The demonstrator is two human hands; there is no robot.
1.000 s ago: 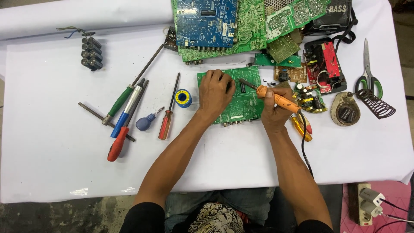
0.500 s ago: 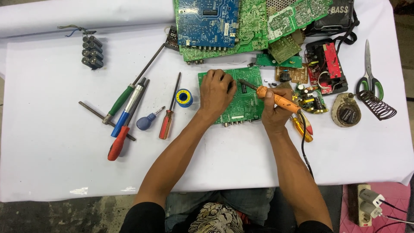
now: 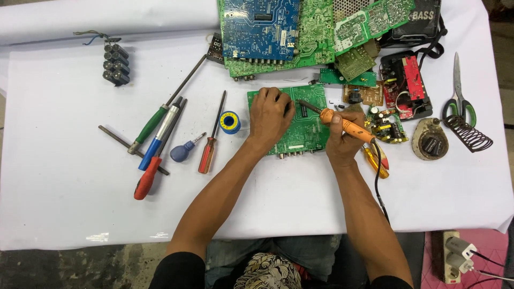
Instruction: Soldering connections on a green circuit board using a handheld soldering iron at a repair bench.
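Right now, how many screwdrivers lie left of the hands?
5: green, blue-and-silver, red, small blue, and red-brown beside the solder spool. More may be hidden.

Bare cloth (image 3: 64, 182) left of screwdrivers (image 3: 160, 144)

Matt green circuit board (image 3: 308, 131); soldering iron (image 3: 342, 124) w/ orange plastic grip, metal tip; white cloth table cover (image 3: 69, 182).
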